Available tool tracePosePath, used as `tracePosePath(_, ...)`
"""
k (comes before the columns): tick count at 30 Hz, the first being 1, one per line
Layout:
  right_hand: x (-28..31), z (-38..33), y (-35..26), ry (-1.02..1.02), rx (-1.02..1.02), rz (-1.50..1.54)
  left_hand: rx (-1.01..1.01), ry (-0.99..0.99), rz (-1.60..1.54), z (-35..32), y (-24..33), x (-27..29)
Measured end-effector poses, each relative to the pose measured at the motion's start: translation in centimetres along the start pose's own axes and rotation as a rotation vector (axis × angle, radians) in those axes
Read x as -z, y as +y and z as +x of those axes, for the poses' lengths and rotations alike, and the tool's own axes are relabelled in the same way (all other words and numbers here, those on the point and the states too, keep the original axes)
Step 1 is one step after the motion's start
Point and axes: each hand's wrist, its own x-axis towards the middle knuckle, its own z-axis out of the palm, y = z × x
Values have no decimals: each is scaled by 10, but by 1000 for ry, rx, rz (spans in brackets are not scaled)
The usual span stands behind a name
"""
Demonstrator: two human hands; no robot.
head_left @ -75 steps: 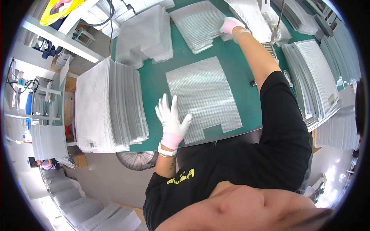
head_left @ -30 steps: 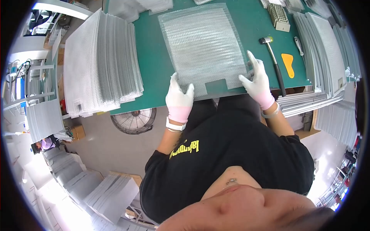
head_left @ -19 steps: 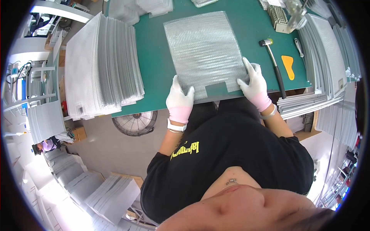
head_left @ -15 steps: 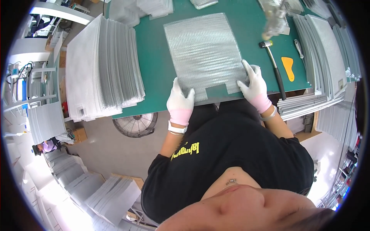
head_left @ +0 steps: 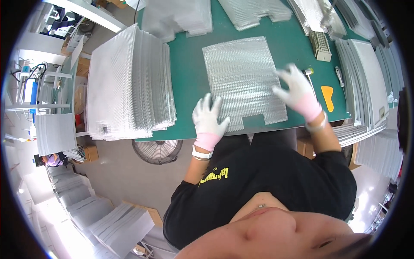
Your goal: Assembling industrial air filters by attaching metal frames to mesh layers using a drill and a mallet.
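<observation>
The person's white-gloved, pink-cuffed left grip (head_left: 209, 118) is unclenched, back upward, with fingers fanned toward the far side and thumb out to the right. The right grip (head_left: 298, 90), gloved alike, reaches farther, blurred, its fingers parted and pointing far left. The bare left forearm (head_left: 196, 171) slants far and right; the bare right forearm (head_left: 325, 137) slants far and left.

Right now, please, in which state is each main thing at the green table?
Mesh sheet: flat, notch at near edge
Left hand: open, over sheet's left edge
Right hand: open, blurred, at sheet's right edge
Left mesh stack: edges uneven
Hammer: partly hidden by right hand
Yellow scraper: lying flat
Pale-handled tool: lying down
Fan: cannot tell if running
</observation>
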Motion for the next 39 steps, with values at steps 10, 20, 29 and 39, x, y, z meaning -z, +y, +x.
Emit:
tracePosePath(10,-91,334,-105,87,-95,-69,-256,41,-1,7,-2,10)
tracePosePath(20,-100,358,-139,67,-516,10,-198,218,-183,-9,-40,28)
tracePosePath(29,-95,376,-141,90,-604,196,-152,248,-271,-26,-52,22)
tracePosePath(39,-76,407,-143,244,-224,408,-113,249,-327,-30,-67,14)
